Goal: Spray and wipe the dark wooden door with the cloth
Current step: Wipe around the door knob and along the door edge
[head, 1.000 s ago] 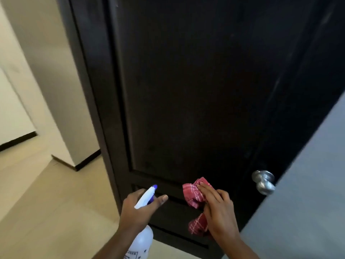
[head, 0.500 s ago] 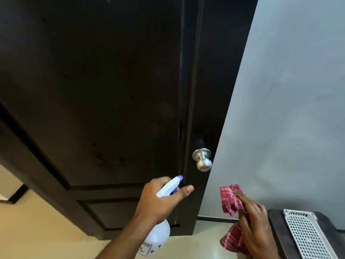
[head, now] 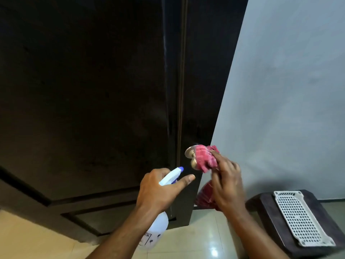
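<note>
The right hand (head: 226,181) presses the bunched red checked cloth (head: 206,158) onto the metal door knob (head: 192,158) at the dark wooden door (head: 84,94)'s edge; it seems best to wrap it fully round the knob and twist. One cloth, one knob, one spray bottle (head: 158,227) with the left hand (head: 158,191)'s fingers curled round its neck, thumb out, and one perforated white tray (head: 300,217)

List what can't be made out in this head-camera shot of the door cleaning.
- Door knob: its right side is covered by the red cloth.
- Right hand: motion-blurred, so the finger grip on the cloth is unclear.
- Spray bottle: label print too small to read; its neck and trigger are hidden by the left hand.
- Dark door: top cut off by the frame; no wet spray is discernible.
</note>
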